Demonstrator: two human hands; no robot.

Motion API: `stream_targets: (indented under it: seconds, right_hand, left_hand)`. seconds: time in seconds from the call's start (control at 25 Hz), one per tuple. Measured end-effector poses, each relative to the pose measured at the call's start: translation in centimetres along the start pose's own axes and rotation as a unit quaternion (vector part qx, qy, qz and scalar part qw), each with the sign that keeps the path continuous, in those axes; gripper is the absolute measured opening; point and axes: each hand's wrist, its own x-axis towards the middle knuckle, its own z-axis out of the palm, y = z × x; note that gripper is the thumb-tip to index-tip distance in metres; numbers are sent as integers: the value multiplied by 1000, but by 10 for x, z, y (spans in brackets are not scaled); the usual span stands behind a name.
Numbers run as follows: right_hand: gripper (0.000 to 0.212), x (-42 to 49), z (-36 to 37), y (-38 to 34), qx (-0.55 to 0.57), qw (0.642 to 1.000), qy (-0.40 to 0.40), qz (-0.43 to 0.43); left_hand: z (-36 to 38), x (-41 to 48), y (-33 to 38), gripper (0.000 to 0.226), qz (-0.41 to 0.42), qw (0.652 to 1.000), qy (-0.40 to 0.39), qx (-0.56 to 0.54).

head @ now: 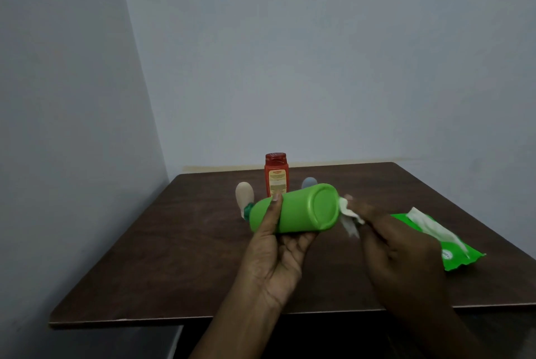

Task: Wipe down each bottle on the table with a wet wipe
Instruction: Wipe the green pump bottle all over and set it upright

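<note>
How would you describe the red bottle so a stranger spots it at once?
Start at the dark brown table. Near its far edge, behind the green bottle, the red bottle stands upright. Only it has a red cap and yellow label.

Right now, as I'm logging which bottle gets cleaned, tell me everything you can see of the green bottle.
The green bottle is bright, smooth, plastic-looking and cylindrical, with a darker green cap. It is held sideways above the table, flat base toward the camera, cap pointing left. The left hand grips it from below, thumb over its body. The right hand holds a white wet wipe at its base rim.
</note>
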Motion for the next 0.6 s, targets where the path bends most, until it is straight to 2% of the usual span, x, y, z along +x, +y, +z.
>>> stream_targets:
  seconds: [0.04, 0.08, 0.12, 0.2, 0.28, 0.36, 0.48, 0.6]
  right_hand:
    - [34, -1, 2, 7, 93, 991, 20, 93]
    - [32, 3, 2, 8, 196, 964, 57, 173]
    - [29, 5, 0, 17, 249, 930, 107, 249]
    - [20, 10, -10, 35, 353, 845, 133, 378]
    - [18, 16, -15, 47, 377, 816, 108, 425]
    - [17, 17, -14, 52, 370, 825, 90, 418]
    - [19, 17, -4, 60, 348, 849, 70, 391]
    - [17, 26, 4, 67, 279, 898, 76, 333]
  left_hand:
    - [-6, 6, 0, 26, 18, 999, -19, 34]
    - [-12, 12, 1, 32, 38, 996, -12, 82]
    - [-19, 17, 1, 38, 76, 987, -13, 138]
    - [-31, 25, 0, 43, 152, 944, -24, 292]
    - [-42, 36, -3, 43, 196, 893, -44, 403]
    - [-52, 44, -5, 48, 200, 853, -85, 475]
    - [-60, 55, -7, 57, 143, 809, -142, 552]
    - [-63, 61, -15, 60, 85, 783, -166, 594]
